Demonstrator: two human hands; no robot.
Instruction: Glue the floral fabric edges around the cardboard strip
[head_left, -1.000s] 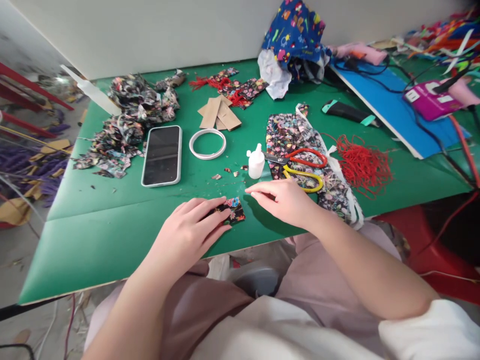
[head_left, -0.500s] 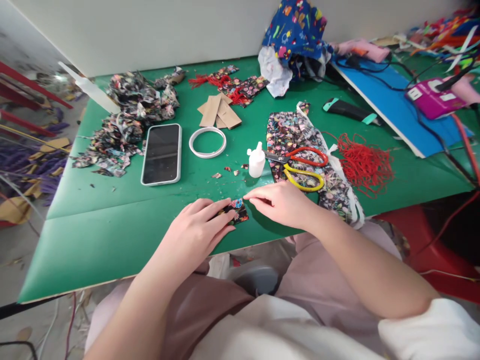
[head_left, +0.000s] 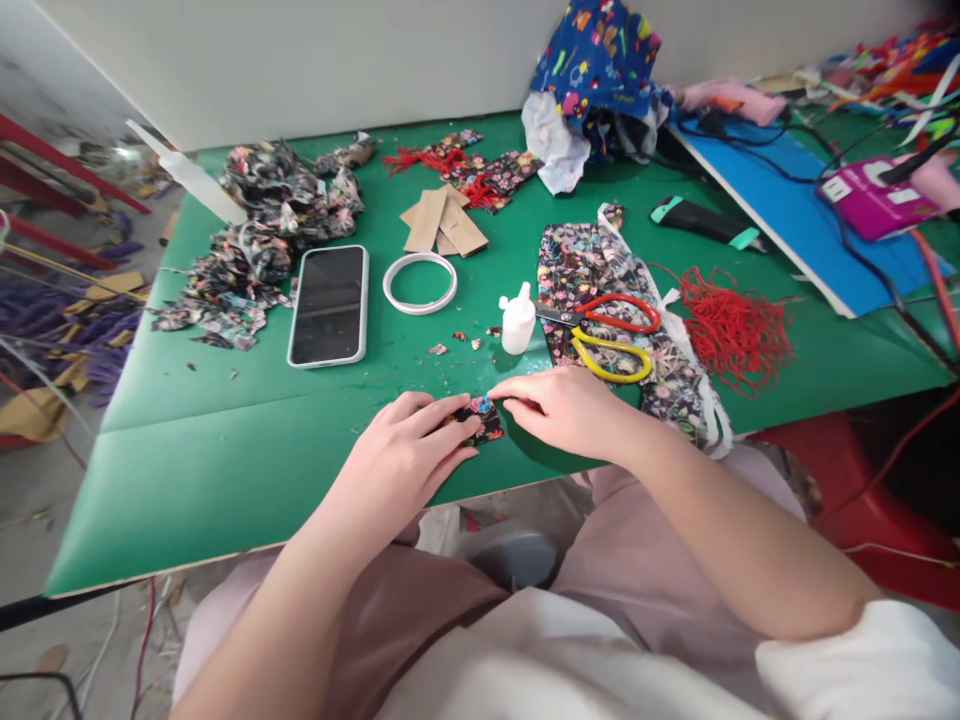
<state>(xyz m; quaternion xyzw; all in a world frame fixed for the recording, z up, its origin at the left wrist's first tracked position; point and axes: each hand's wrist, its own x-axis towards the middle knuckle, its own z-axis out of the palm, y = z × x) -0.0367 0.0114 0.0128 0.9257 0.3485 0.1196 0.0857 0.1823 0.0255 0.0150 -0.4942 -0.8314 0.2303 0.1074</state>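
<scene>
A small black piece of floral fabric (head_left: 489, 428) lies near the table's front edge, partly covered by fingers. My left hand (head_left: 409, 445) rests flat over its left part, fingers stretched and slightly apart. At the piece's upper right corner, my right hand (head_left: 566, 415) has index finger and thumb drawn together in a pinch, with the other fingers curled under. Exactly how much cloth sits between those fingertips is hidden. Just beyond stands a small white bottle (head_left: 518, 325), beside scissors (head_left: 611, 345) with one red and one yellow handle, lying on a larger floral cloth (head_left: 577, 265).
On the green table (head_left: 225, 470) are a phone (head_left: 328, 305), a white ring-shaped coil (head_left: 386, 290), brown card strips (head_left: 442, 225), floral scraps (head_left: 262, 215), red threads (head_left: 735, 330) and a utility knife (head_left: 705, 222). A blue board (head_left: 780, 190) with cables lies at the right.
The whole view has shifted slightly to the right. Both hands stay on the floral piece in nearly the same pose.
</scene>
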